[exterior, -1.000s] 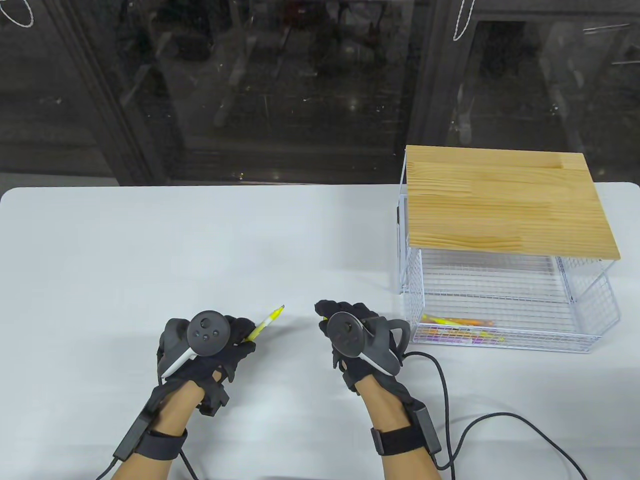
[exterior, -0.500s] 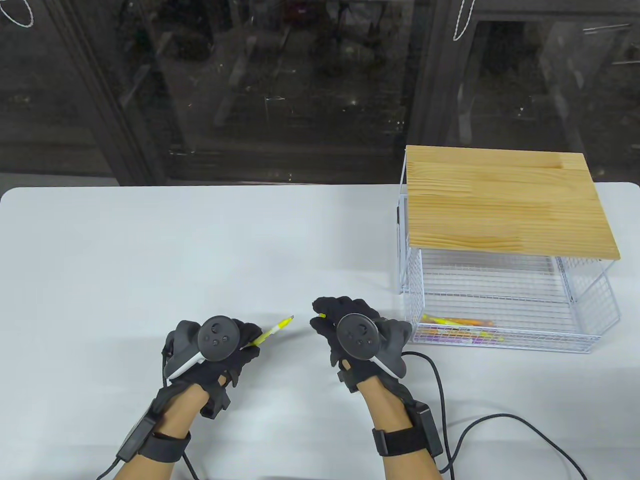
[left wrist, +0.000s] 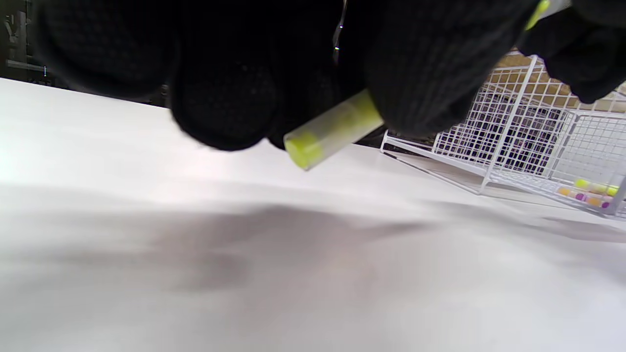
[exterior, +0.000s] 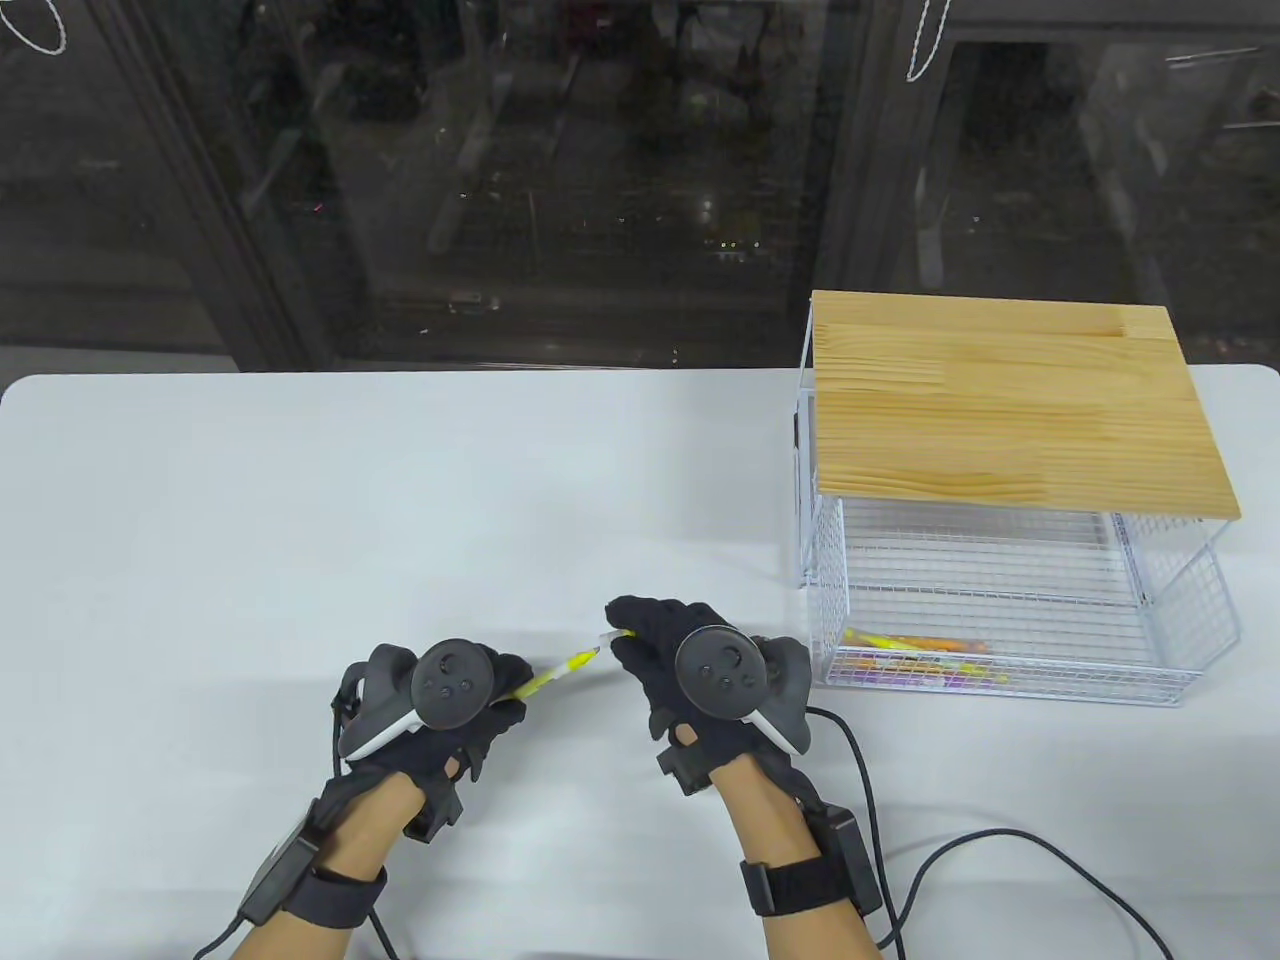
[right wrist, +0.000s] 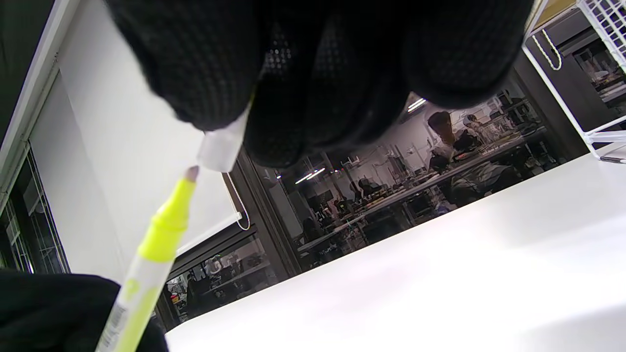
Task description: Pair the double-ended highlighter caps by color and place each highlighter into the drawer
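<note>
Table view: left hand (exterior: 440, 705) grips a yellow highlighter (exterior: 553, 676) in curled fingers, its uncapped tip pointing up-right toward the right hand (exterior: 690, 670). Right hand pinches a clear cap (exterior: 612, 635) at its fingertips, cap mouth just beside the pen tip; whether they touch cannot be told here. Both hands are low over the white table (exterior: 400, 480), near its front edge.

Right wrist view: the cap (right wrist: 222, 146) sticks out from between the gloved fingers (right wrist: 205, 73), open end down, with the highlighter (right wrist: 156, 249) nib right at its mouth, not yet inside. The pen body comes up from the lower left, held by the other glove.

Left wrist view: the highlighter's back end (left wrist: 332, 129) pokes out under the curled fingers (left wrist: 225, 98), and it already wears a clear cap with a yellow end.

Wire drawer (exterior: 1180, 640) is pulled out at the right of the table, under a wire frame with a wooden top (exterior: 1010, 400). Several capped highlighters (exterior: 920, 655) lie along the drawer's front edge: yellow, orange and purple colours show, count unclear. Left wrist view shows the same pens (left wrist: 594, 193) through the mesh.
</note>
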The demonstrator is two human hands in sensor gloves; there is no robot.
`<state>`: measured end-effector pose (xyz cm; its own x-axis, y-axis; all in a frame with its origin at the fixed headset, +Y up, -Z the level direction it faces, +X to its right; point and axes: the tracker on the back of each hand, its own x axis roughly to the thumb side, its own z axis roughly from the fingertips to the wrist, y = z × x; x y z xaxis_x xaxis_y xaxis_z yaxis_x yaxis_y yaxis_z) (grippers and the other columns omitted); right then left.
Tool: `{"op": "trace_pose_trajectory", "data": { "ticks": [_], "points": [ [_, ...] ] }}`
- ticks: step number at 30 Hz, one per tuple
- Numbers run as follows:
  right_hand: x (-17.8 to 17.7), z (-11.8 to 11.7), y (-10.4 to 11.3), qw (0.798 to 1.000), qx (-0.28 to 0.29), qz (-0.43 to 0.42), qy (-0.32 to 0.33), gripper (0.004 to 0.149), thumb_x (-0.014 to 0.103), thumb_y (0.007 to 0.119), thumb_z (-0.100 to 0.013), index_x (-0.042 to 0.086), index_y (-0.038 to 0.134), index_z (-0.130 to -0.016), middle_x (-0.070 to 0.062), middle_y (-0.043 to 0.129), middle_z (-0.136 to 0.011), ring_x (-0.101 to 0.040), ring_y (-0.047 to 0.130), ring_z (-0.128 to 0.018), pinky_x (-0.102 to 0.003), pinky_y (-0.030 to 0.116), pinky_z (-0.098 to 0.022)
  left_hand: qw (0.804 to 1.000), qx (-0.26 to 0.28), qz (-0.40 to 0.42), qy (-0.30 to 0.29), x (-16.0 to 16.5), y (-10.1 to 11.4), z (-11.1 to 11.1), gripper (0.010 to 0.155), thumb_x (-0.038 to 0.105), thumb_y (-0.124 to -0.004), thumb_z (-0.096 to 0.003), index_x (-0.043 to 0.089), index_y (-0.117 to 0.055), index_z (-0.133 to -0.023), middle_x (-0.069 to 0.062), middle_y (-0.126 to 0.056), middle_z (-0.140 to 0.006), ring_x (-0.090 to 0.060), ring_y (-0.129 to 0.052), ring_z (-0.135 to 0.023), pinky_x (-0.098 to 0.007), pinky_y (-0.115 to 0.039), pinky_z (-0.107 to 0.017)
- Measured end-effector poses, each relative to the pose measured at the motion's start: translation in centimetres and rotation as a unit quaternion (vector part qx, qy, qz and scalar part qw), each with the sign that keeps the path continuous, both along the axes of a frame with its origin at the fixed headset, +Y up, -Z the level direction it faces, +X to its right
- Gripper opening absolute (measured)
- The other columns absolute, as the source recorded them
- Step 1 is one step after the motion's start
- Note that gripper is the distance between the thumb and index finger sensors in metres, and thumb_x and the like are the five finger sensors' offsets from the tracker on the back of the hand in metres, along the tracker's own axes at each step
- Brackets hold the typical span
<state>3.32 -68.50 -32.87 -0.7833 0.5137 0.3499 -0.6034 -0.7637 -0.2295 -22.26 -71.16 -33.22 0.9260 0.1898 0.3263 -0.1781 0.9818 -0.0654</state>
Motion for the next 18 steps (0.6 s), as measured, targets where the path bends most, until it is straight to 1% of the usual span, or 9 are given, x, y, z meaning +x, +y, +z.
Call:
{"op": "trace_pose_trajectory", "data": {
  "ticks": [4,18],
  "points": [
    [0.1,0.0,0.1,1.0,0.004,-0.003,0.0,0.042,0.035,0.085,-0.039,0.036,0.085,-0.081,0.004,0.1,-0.074,-0.02,0.099,-0.054,-0.041,0.085,-0.043,1.0,-0.004,-0.004,0.002,0.0,0.0,0.0,0.048,0.042,-0.088,-0.0359,0.03,-0.09,-0.083,0.0,-0.097,-0.08,-0.029,-0.099,-0.055,-0.052,-0.086,-0.039],
    [-1.1,-0.2,-0.9,0.999,-0.032,0.02,0.035,0.042,0.034,0.085,-0.04,0.035,0.086,-0.082,0.004,0.1,-0.075,-0.021,0.099,-0.055,-0.042,0.085,-0.044,1.0,-0.005,-0.006,0.0,0.1,0.0,0.0,0.048,0.042,-0.087,-0.0364,0.03,-0.09,-0.083,0.0,-0.097,-0.08,-0.03,-0.099,-0.055,-0.053,-0.086,-0.039]
  ]
}}
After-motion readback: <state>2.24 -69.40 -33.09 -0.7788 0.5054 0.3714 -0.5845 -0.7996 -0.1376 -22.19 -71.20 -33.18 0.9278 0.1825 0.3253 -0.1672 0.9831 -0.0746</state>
